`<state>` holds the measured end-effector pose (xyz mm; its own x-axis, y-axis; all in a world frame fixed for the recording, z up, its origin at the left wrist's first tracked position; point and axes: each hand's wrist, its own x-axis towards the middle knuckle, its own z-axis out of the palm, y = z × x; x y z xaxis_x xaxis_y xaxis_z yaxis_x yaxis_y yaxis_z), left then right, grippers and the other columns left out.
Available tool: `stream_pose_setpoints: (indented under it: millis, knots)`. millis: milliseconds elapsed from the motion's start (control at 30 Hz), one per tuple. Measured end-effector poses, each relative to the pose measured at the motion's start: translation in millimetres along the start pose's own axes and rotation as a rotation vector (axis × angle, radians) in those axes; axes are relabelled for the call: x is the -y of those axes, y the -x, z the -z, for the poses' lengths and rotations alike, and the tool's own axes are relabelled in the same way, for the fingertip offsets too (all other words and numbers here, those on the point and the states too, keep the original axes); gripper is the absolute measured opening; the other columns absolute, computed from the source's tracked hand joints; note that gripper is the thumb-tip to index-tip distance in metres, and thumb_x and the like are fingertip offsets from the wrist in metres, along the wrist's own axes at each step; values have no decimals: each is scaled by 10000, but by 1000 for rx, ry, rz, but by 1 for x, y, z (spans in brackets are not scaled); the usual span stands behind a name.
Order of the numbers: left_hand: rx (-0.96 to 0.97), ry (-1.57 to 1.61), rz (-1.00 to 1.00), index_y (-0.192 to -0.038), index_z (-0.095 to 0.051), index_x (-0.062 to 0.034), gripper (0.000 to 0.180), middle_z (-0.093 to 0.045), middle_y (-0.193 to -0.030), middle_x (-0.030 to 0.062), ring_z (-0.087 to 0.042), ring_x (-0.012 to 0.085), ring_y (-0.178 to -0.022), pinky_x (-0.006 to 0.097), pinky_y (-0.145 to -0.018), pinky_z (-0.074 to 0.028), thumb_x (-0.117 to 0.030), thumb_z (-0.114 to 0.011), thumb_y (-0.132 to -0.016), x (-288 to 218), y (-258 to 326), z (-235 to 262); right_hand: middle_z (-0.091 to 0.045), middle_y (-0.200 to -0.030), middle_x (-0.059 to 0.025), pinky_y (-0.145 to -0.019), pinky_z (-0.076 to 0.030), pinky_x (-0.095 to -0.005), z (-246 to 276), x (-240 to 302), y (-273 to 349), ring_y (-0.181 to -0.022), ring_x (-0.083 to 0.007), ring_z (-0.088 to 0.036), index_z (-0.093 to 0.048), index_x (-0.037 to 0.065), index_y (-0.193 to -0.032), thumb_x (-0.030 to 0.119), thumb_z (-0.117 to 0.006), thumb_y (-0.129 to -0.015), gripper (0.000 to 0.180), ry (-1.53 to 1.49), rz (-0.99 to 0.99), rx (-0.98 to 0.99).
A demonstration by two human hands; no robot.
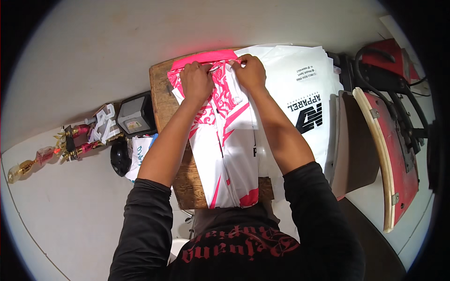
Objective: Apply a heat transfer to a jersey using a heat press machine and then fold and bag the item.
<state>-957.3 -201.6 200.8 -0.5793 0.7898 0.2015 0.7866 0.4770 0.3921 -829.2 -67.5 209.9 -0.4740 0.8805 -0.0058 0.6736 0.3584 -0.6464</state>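
Note:
A white sports garment (241,154) with hot-pink swirls and stripes lies lengthwise in front of me, with its plain pink band at the far end. My left hand (197,80) bears on the cloth just below that band, fingers bent and gripping the fabric. At the band's right corner, my right hand (251,72) pinches the cloth between thumb and fingers. Between the two hands the fabric is bunched and partly folded over. The garment's lower end reaches the near edge of the wooden table (187,187).
White printed bags (286,70) lie spread right of the garment. A red machine with a padded board (391,154) stands far right, beside a brown panel (356,145). Left of the table are a black box (136,114), a round black object (120,157) and trophies (70,140). A wall rises behind.

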Motion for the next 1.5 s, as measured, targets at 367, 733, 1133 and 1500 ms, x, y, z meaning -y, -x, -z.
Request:
stream_pose_setpoints:
  millis: [367,733,1133,1500]
  knots:
    - [-144,88,-107,-1269,-685,-103,428,-614,-1217,166,-554,357,-1172,512,-984,-440,-165,-710,-846,-14,9,6,-725,-1031,-111,-845,-550,-409,-2,-7,7,-943,-287,-705,-674,57,-1102,312,-828,-841,396,-40,34,-104]
    - [-54,98,-47,-1463,-535,-54,574,-415,-1539,291,-304,498,-1477,627,-1197,-251,-320,-627,-963,6,96,25,-470,-1511,-210,-1165,-286,-562,-17,-3,132,-1457,-398,-370,-631,72,-1359,191,-616,-940,436,284,512,12]
    - [-261,279,421,-1185,-753,-142,314,-703,-969,114,-611,333,-1028,488,-978,-374,-169,-715,-874,57,74,42,-598,-1148,-119,-909,-472,-451,-38,70,134,-1096,-297,-557,-692,70,-1249,269,-785,-852,454,176,591,122]
    - [-292,157,261,-1212,-724,-146,363,-672,-1081,141,-606,359,-1054,503,-920,-457,-71,-627,-870,63,53,31,-676,-972,-133,-779,-518,-481,-50,84,102,-898,-336,-676,-734,87,-1126,278,-707,-923,279,119,419,-43]
